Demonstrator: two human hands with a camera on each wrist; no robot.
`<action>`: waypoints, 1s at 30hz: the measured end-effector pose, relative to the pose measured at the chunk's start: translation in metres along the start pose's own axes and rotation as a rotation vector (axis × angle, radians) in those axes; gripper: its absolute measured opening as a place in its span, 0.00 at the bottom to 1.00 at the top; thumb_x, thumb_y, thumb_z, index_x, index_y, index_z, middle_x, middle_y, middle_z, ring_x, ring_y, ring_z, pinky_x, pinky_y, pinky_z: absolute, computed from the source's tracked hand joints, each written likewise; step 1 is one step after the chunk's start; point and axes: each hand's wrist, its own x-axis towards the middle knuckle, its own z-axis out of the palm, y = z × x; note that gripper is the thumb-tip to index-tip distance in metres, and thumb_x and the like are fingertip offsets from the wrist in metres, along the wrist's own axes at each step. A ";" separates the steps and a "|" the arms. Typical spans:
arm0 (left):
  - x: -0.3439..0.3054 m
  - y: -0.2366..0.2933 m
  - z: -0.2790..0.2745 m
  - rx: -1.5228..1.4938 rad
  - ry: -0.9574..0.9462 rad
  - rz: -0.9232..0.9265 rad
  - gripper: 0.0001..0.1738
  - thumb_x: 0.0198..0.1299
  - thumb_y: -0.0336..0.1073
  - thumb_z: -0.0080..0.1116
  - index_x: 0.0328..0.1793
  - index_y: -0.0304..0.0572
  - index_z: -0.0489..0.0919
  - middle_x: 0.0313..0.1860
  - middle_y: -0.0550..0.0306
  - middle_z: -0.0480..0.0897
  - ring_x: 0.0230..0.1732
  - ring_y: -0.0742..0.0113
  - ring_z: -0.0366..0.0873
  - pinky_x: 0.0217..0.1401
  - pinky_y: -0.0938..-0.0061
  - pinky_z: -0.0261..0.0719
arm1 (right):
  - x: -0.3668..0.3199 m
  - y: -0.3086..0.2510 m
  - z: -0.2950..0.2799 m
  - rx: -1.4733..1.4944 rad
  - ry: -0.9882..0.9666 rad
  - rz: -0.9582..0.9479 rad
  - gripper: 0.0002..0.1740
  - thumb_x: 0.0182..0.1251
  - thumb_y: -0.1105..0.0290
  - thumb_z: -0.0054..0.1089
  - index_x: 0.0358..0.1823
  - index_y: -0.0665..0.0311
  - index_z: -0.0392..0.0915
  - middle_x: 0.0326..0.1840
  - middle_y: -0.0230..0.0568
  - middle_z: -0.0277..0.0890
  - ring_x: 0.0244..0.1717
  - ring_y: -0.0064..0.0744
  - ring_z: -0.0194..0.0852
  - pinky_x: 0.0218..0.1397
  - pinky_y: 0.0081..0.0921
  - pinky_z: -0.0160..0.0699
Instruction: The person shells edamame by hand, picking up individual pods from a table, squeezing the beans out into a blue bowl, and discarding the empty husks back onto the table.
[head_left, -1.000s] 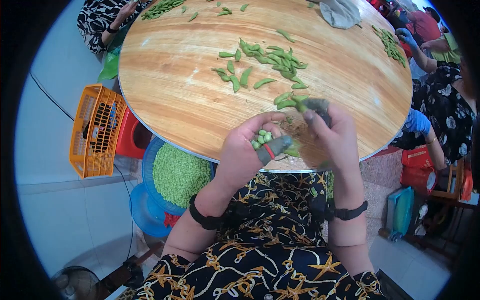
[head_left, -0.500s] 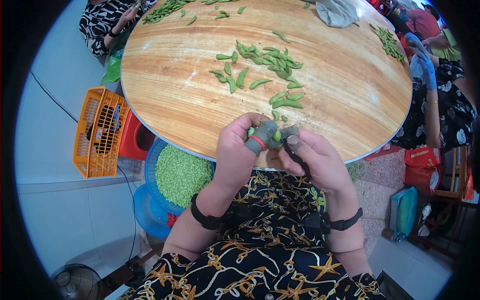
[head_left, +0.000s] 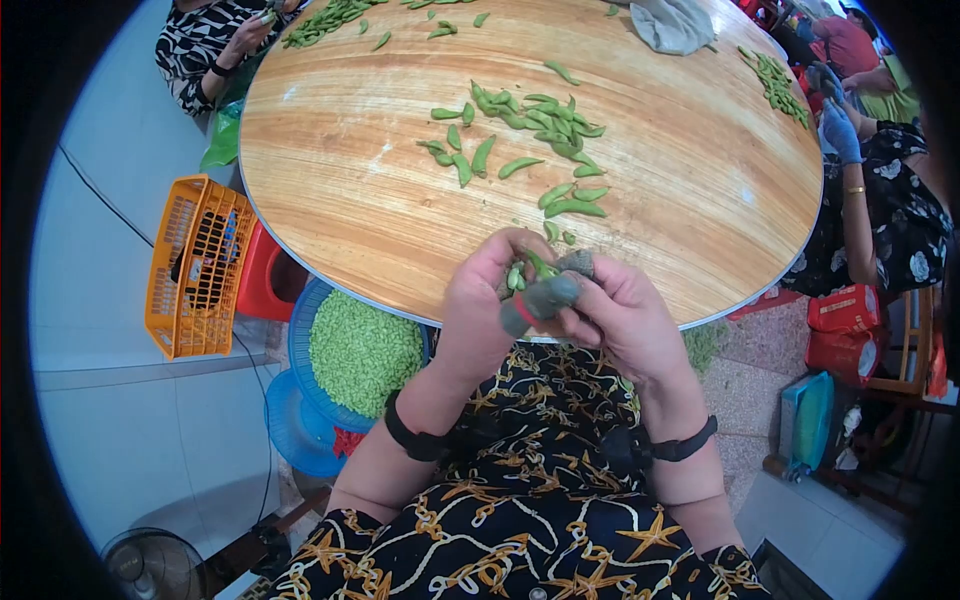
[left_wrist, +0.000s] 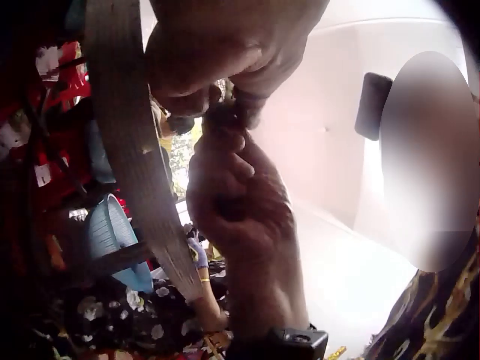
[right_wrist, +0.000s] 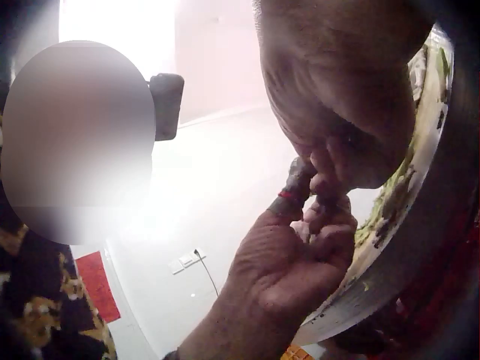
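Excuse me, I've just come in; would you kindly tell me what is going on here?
A person appears to be shelling beans at a round wooden table. The left hand has several shelled beans within its grip, and a green pod is held where it meets the right hand. More unopened pods lie on the tabletop ahead, and below, to the person's left, a blue basket holds a heap of green beans.
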 end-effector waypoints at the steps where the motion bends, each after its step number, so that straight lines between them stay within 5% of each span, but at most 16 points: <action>1: 0.000 -0.002 -0.002 -0.003 0.000 0.001 0.03 0.59 0.29 0.57 0.37 0.40 0.75 0.31 0.65 0.75 0.33 0.81 0.72 0.35 0.83 0.75 | 0.002 0.000 0.001 -0.241 0.085 -0.104 0.08 0.70 0.69 0.46 0.35 0.64 0.73 0.18 0.25 0.66 0.15 0.10 0.53 0.15 0.11 0.48; 6: 0.001 -0.003 -0.011 0.480 0.179 0.113 0.08 0.56 0.22 0.50 0.41 0.38 0.77 0.31 0.66 0.75 0.31 0.82 0.71 0.30 0.87 0.70 | 0.012 -0.005 0.000 -0.082 0.073 -0.035 0.10 0.69 0.68 0.48 0.32 0.64 0.74 0.18 0.25 0.68 0.16 0.11 0.57 0.17 0.11 0.53; 8: 0.002 -0.001 -0.012 0.327 0.179 0.070 0.10 0.56 0.21 0.49 0.44 0.37 0.76 0.31 0.64 0.75 0.29 0.84 0.69 0.28 0.90 0.65 | 0.018 -0.006 -0.003 -0.047 0.041 -0.020 0.09 0.68 0.68 0.49 0.32 0.65 0.74 0.19 0.26 0.70 0.17 0.13 0.60 0.18 0.14 0.58; 10: 0.003 0.000 -0.016 0.174 0.172 0.028 0.11 0.56 0.21 0.48 0.46 0.36 0.76 0.32 0.63 0.75 0.28 0.85 0.67 0.26 0.93 0.59 | 0.027 -0.009 -0.011 -0.693 0.325 -0.324 0.08 0.65 0.68 0.53 0.36 0.65 0.74 0.21 0.35 0.75 0.19 0.23 0.69 0.24 0.22 0.68; 11: 0.002 -0.001 -0.021 0.075 0.151 0.030 0.12 0.55 0.20 0.49 0.45 0.35 0.76 0.33 0.62 0.75 0.28 0.85 0.67 0.26 0.92 0.59 | 0.028 -0.017 -0.014 -1.057 0.533 -0.470 0.09 0.60 0.67 0.57 0.37 0.65 0.74 0.25 0.45 0.78 0.24 0.38 0.77 0.30 0.32 0.73; 14: 0.002 -0.002 -0.028 0.044 0.126 -0.002 0.13 0.53 0.20 0.50 0.44 0.35 0.78 0.33 0.61 0.76 0.30 0.82 0.69 0.27 0.88 0.62 | 0.031 -0.022 -0.022 -1.487 0.655 -0.368 0.08 0.58 0.67 0.58 0.35 0.64 0.75 0.26 0.50 0.77 0.27 0.47 0.77 0.30 0.37 0.74; 15: 0.002 -0.002 -0.028 0.116 0.124 -0.040 0.13 0.53 0.19 0.50 0.45 0.34 0.78 0.32 0.61 0.76 0.30 0.79 0.70 0.28 0.85 0.65 | 0.034 -0.016 -0.026 -1.576 0.645 -0.490 0.07 0.56 0.68 0.59 0.31 0.64 0.74 0.23 0.49 0.76 0.27 0.50 0.76 0.29 0.40 0.74; 16: 0.003 -0.003 -0.026 0.114 0.123 -0.040 0.13 0.53 0.19 0.50 0.45 0.34 0.78 0.32 0.61 0.76 0.30 0.79 0.70 0.28 0.85 0.65 | 0.034 -0.012 -0.028 -1.577 0.645 -0.489 0.07 0.56 0.68 0.59 0.31 0.64 0.74 0.23 0.49 0.76 0.27 0.50 0.76 0.29 0.40 0.74; 18: 0.005 -0.003 -0.020 0.850 -0.003 0.357 0.16 0.54 0.21 0.50 0.48 0.40 0.79 0.35 0.54 0.79 0.31 0.66 0.76 0.33 0.75 0.74 | 0.032 -0.008 -0.028 -1.615 0.632 -0.470 0.07 0.55 0.69 0.59 0.29 0.65 0.73 0.21 0.49 0.75 0.25 0.50 0.76 0.27 0.40 0.73; 22: -0.001 0.015 -0.003 1.068 -0.016 0.307 0.17 0.53 0.22 0.53 0.49 0.41 0.78 0.36 0.47 0.78 0.35 0.56 0.78 0.38 0.69 0.76 | 0.010 -0.023 -0.015 -1.555 0.548 -0.520 0.07 0.55 0.70 0.59 0.27 0.66 0.72 0.21 0.50 0.74 0.24 0.50 0.75 0.26 0.40 0.72; 24: -0.003 0.014 0.002 1.284 -0.108 0.329 0.16 0.50 0.24 0.57 0.48 0.41 0.78 0.38 0.46 0.79 0.36 0.53 0.78 0.38 0.68 0.76 | -0.004 -0.033 -0.002 -1.352 0.284 -0.472 0.08 0.55 0.71 0.59 0.26 0.66 0.71 0.21 0.52 0.73 0.24 0.51 0.74 0.25 0.39 0.71; 28: 0.000 0.006 0.001 1.181 -0.073 0.430 0.15 0.54 0.25 0.56 0.50 0.38 0.76 0.32 0.55 0.79 0.31 0.65 0.77 0.32 0.77 0.74 | -0.009 -0.033 0.003 -1.332 0.243 -0.532 0.08 0.58 0.71 0.58 0.26 0.67 0.71 0.19 0.46 0.73 0.21 0.42 0.74 0.25 0.34 0.71; 30: 0.001 0.010 -0.001 0.683 0.004 -0.027 0.11 0.54 0.23 0.55 0.44 0.38 0.77 0.35 0.58 0.80 0.32 0.72 0.77 0.31 0.80 0.74 | -0.005 -0.027 0.004 -0.694 0.359 -0.385 0.08 0.64 0.70 0.54 0.29 0.68 0.72 0.19 0.35 0.71 0.20 0.27 0.70 0.24 0.25 0.68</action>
